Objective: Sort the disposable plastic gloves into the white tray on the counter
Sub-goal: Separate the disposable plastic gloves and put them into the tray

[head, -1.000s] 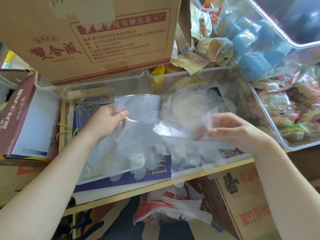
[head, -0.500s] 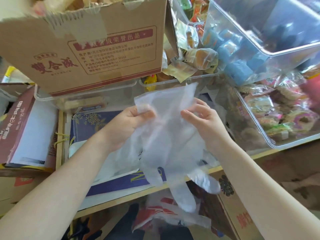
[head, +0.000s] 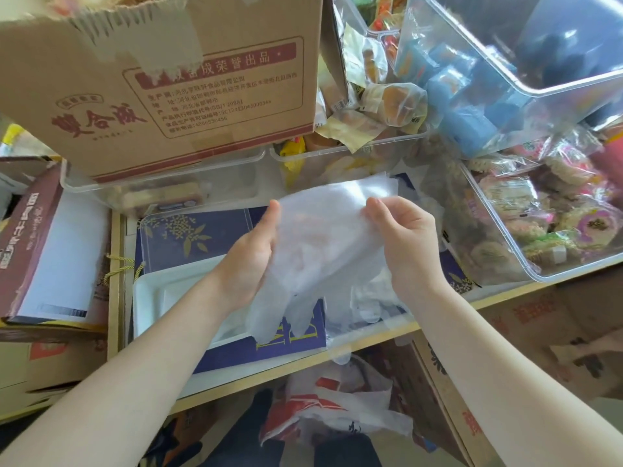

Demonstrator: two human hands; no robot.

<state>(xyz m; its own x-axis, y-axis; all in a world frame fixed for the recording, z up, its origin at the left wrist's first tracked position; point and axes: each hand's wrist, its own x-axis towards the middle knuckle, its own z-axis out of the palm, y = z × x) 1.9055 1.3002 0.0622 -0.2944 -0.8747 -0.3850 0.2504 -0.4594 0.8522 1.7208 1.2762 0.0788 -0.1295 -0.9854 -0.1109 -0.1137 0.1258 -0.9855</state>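
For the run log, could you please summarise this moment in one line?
left hand: holds glove | right hand: pinches glove | glove: above counter, fingers hanging | white tray: lower left of glove

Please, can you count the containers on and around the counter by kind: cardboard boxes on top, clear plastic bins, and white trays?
Cardboard box on top of the bins: 1
Clear plastic bins: 4, one under the box, one with wrapped cakes, one with blue packs, one with snack packs
White tray: 1
Total: 6
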